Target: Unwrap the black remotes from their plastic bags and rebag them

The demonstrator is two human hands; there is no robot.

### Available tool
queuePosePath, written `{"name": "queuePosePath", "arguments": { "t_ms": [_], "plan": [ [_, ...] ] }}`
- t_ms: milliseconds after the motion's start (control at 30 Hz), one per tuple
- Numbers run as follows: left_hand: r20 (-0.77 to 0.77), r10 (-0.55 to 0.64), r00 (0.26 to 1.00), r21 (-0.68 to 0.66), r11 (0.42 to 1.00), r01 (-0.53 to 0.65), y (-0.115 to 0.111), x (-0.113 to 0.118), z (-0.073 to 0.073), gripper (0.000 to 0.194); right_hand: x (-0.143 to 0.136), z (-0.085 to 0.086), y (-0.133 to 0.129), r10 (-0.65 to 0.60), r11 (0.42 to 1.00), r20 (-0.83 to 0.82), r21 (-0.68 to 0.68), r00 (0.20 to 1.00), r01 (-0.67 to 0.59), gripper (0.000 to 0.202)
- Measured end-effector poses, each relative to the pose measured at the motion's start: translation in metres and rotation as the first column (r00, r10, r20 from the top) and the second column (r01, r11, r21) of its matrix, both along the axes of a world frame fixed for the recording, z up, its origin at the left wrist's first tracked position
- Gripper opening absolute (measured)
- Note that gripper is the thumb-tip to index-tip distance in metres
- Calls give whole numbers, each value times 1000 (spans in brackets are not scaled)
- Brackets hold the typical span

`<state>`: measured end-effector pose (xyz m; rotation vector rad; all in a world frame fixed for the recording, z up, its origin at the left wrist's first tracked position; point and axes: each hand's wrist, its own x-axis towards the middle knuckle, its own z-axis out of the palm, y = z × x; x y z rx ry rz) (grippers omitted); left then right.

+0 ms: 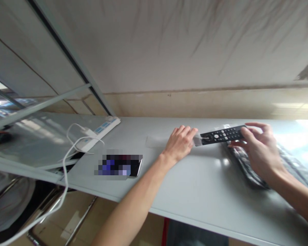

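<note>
We see bare counter (184, 184) between the phone (123, 165) and the pile of remotes (248, 167); the power strip (100, 133) and cable (66, 157) crowd the left end.

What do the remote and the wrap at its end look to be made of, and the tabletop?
Remote: matte black plastic, pale buttons, probably rubber. Wrap pinched by the left hand: thin clear film, glossy, creased. Table: smooth pale grey, likely laminate or painted; window glare shows sheen.

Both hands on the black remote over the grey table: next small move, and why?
Probably pull the clear plastic sleeve further off the long black button remote. The left hand pinches the sleeve at the remote's left end, the right hand grips the right end, and the remote is held just above the pale grey table, so only the sleeve end seems covered.
</note>
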<state>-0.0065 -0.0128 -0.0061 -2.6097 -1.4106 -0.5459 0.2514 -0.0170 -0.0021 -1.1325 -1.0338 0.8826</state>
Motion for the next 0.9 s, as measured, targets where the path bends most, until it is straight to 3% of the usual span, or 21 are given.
{"name": "queuePosePath", "arguments": {
  "t_ms": [200, 400, 700, 900],
  "plan": [
    [4, 31, 1000, 29, 999, -31, 2, -4, 0, 31, -3, 3, -4, 53, 998, -20, -34, 998, -53, 42],
    [49, 87, 995, 88, 992, -91, 6, -3, -6, 23, 4, 5, 3, -74, 997, -86, 25, 993, 77, 30],
    [18, 89, 996, 81, 993, -91, 6, -1, -5, 12, 3, 7, 3, -161, 987, -70, -33, 984, 159, 29],
    [9, 56, 998, 58, 997, -57, 4, -1, -2, 12, 6, 5, 7, -156, 983, -103, -119, 982, 144, 28]
  ]
}}
